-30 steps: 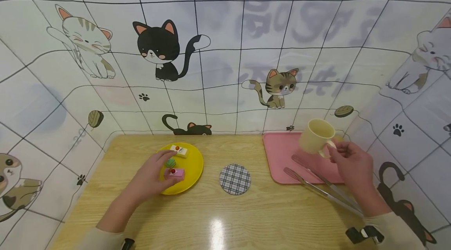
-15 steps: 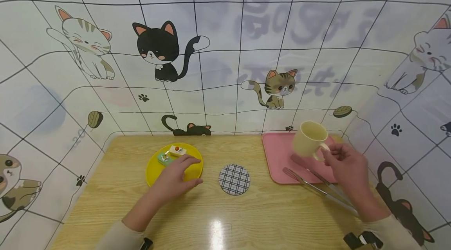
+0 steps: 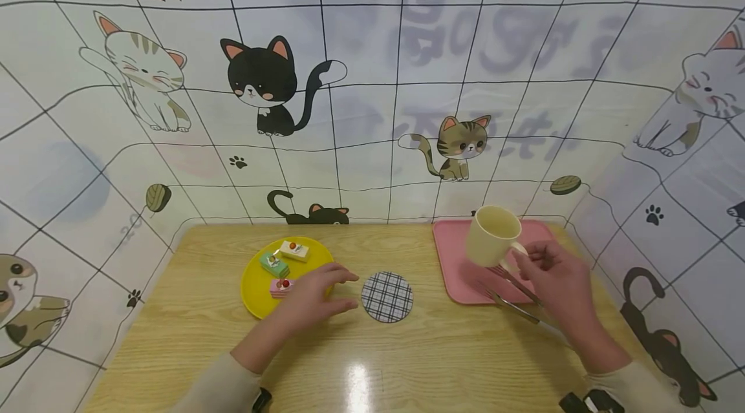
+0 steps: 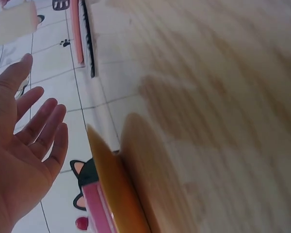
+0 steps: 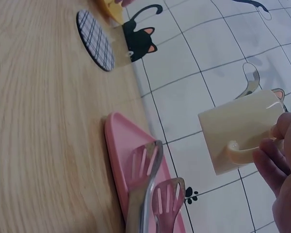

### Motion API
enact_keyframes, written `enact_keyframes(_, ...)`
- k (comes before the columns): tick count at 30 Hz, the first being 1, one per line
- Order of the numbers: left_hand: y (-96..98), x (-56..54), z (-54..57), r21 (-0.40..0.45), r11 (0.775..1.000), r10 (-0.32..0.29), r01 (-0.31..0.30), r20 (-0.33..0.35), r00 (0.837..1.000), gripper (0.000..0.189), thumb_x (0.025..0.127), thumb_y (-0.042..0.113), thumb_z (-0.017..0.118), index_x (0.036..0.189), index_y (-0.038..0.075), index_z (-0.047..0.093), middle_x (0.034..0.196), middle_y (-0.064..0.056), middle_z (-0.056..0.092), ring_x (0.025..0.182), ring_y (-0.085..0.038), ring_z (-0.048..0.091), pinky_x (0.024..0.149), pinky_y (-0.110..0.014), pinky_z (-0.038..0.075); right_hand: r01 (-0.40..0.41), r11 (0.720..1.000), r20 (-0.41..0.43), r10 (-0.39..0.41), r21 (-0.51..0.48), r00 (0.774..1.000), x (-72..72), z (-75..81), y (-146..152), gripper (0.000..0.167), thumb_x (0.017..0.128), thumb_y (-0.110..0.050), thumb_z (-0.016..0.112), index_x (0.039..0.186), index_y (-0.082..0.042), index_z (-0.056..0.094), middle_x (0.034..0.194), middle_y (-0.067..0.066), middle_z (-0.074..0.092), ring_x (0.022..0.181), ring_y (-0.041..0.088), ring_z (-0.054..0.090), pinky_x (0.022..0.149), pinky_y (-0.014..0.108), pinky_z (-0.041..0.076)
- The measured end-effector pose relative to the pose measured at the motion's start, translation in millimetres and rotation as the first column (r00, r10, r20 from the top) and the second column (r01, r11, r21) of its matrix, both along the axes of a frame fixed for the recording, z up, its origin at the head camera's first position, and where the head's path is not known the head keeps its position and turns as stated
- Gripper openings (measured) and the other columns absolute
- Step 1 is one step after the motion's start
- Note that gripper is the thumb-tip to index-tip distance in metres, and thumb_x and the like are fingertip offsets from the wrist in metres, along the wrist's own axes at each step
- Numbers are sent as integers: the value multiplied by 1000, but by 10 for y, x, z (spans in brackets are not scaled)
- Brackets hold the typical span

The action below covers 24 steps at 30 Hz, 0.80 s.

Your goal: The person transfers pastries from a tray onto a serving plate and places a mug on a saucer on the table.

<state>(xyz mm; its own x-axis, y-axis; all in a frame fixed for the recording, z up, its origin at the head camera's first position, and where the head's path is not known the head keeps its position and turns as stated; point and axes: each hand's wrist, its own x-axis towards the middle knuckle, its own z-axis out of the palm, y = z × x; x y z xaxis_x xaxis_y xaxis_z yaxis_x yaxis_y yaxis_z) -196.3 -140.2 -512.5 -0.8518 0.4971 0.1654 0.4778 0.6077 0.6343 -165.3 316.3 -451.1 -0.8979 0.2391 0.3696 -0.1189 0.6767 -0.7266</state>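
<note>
My right hand [image 3: 561,280] pinches the handle of a cream mug [image 3: 493,236], which it holds raised over the pink tray [image 3: 451,251]. In the right wrist view the mug [image 5: 242,128] hangs clear of the tray, its handle between thumb and fingers. My left hand [image 3: 308,300] holds nothing; its fingers are loosely extended over the right edge of the yellow plate [image 3: 251,287], pointing at the round checked coaster [image 3: 387,296]. On the plate lie toy cake slices: one white [image 3: 295,251], one green [image 3: 273,264] and one pink [image 3: 281,288], partly hidden by the left hand.
Metal tongs with slotted ends [image 5: 148,167] lie across the tray's front edge, partly behind my right hand in the head view. A wooden table [image 3: 372,355] carries everything. Behind it and at both sides stands a cat-printed white sheet [image 3: 367,109].
My left hand has moved rightward across the plate toward the coaster, uncovering the green and pink cake slices. My right hand has carried the mug leftward and slightly lower over the tray.
</note>
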Motion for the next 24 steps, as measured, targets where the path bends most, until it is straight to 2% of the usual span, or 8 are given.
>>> enact_keyframes(5, 113, -43, -39, -21, 1000, 8, -7, 39, 999, 43, 96, 33, 90, 133, 16, 79, 127, 2, 74, 113, -21, 71, 96, -44, 63, -81, 995, -34, 79, -64, 996, 30, -21, -113, 15, 101, -13, 84, 101, -1, 75, 85, 13, 79, 68, 1, 73, 55, 18, 58)
enact_keyframes(7, 152, -63, -53, -43, 999, 18, -16, 59, 998, 43, 96, 34, 90, 134, 16, 79, 127, 1, 74, 113, -20, 71, 96, -43, 63, -100, 992, -40, 97, -72, 994, 40, -32, -156, 15, 99, -13, 85, 100, -2, 75, 85, 13, 79, 68, 1, 72, 54, 17, 55)
enact_keyframes(14, 273, -100, -106, -123, 991, 59, -46, 104, 993, 44, 95, 36, 90, 134, 19, 80, 126, 4, 73, 111, -16, 70, 97, -41, 63, -133, 991, -60, 130, -35, 990, 61, -81, -291, 12, 96, -9, 88, 98, -5, 77, 80, 4, 78, 65, 2, 68, 54, 15, 53)
enact_keyframes(24, 342, -143, -114, -187, 981, 71, -48, 118, 990, 47, 94, 36, 91, 136, 19, 79, 125, 5, 73, 111, -16, 70, 99, -40, 63, -183, 982, -40, 182, -46, 983, 94, -123, -443, 12, 95, -8, 89, 98, -6, 77, 82, 2, 77, 67, 7, 67, 52, 18, 54)
